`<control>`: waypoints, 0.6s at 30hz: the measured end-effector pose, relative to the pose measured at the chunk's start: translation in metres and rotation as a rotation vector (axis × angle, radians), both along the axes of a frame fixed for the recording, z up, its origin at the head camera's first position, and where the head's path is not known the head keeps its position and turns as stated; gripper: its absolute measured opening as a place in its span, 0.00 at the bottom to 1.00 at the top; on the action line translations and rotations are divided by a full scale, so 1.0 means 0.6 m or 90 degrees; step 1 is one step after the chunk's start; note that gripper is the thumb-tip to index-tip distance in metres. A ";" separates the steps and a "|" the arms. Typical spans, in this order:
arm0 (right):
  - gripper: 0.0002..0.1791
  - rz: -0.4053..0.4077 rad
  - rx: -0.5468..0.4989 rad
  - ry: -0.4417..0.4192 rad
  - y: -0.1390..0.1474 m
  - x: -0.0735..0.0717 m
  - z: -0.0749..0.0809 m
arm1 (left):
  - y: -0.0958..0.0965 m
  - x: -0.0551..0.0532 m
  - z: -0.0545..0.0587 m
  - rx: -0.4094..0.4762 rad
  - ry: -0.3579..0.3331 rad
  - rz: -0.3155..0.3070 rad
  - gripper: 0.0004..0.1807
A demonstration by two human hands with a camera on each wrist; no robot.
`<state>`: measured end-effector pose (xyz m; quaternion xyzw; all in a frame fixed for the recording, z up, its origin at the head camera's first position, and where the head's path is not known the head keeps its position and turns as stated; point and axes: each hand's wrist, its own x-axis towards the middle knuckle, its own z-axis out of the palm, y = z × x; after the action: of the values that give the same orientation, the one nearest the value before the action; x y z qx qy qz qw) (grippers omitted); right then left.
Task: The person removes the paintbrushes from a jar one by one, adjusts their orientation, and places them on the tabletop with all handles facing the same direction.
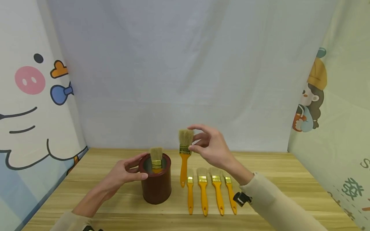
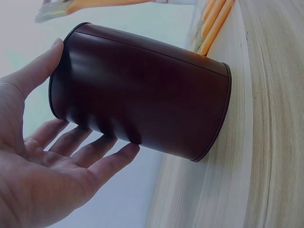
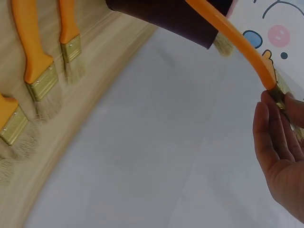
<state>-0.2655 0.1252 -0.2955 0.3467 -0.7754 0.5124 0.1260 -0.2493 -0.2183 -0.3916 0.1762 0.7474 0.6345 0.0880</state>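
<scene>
A dark red cylindrical container (image 1: 157,189) stands upright on the table. My left hand (image 1: 124,175) holds it near the rim, thumb on one side and fingers on the other, as the left wrist view (image 2: 61,156) also shows. One paintbrush (image 1: 156,157) stands inside, bristles up, its handle mostly hidden. To the right of the container, my right hand (image 1: 212,146) pinches another paintbrush (image 1: 183,166) at the metal ferrule. That brush hangs above the table, bristles up and orange handle down. In the right wrist view its handle (image 3: 237,40) crosses in front of the container.
Several paintbrushes (image 1: 203,192) with orange handles lie side by side on the wooden table (image 1: 268,189), right of the container, bristles away from me. A pale cloth (image 1: 179,80) hangs behind the table. Cartoon-printed sheets (image 1: 34,128) flank it.
</scene>
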 end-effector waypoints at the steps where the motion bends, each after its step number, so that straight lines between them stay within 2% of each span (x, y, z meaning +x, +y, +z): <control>1: 0.30 -0.003 0.001 -0.007 0.004 0.000 -0.006 | 0.000 0.000 0.001 0.000 -0.001 0.000 0.45; 10: 0.30 -0.030 0.016 -0.061 0.038 0.002 -0.055 | 0.001 0.001 0.005 0.001 -0.003 -0.003 0.45; 18: 0.30 -0.049 0.033 -0.090 0.069 0.008 -0.082 | 0.000 0.001 0.004 0.001 -0.009 -0.006 0.46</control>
<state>-0.2608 0.1665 -0.3446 0.2827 -0.8081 0.5102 0.0819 -0.2485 -0.2185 -0.3892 0.1751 0.7454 0.6360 0.0960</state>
